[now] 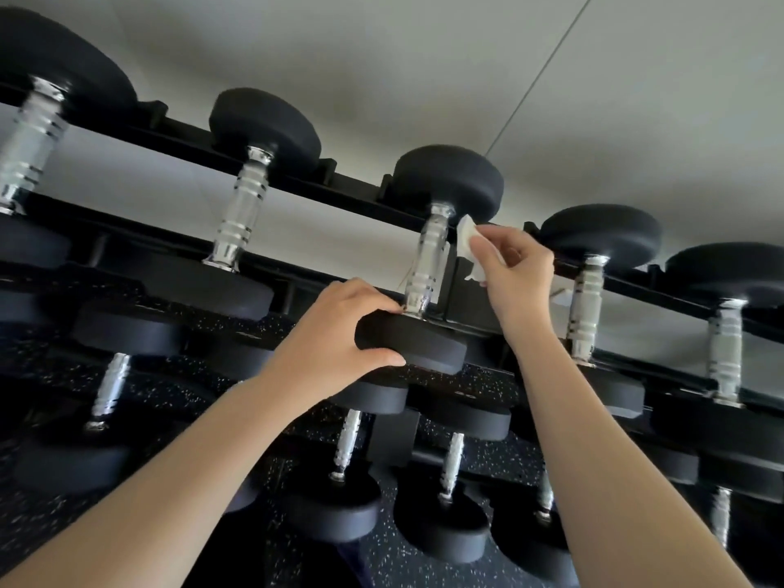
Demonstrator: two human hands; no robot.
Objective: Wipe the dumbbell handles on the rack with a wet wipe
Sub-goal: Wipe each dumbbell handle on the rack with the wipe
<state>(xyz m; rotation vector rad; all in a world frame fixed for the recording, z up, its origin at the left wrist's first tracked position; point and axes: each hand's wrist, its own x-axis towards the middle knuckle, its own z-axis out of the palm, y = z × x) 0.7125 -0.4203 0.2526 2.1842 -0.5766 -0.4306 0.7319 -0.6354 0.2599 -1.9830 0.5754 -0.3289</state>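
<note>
A black rack carries several black dumbbells with chrome handles on its top tier. My left hand grips the near head of the middle dumbbell, fingers curled over its rim. That dumbbell's chrome handle runs up to its far head. My right hand pinches a white wet wipe just to the right of the handle's upper end, close to it; I cannot tell whether the wipe touches the metal.
Neighbouring dumbbells sit at left and right on the same tier. Lower tiers hold more dumbbells. Black speckled rubber floor lies below, and a pale wall stands behind the rack.
</note>
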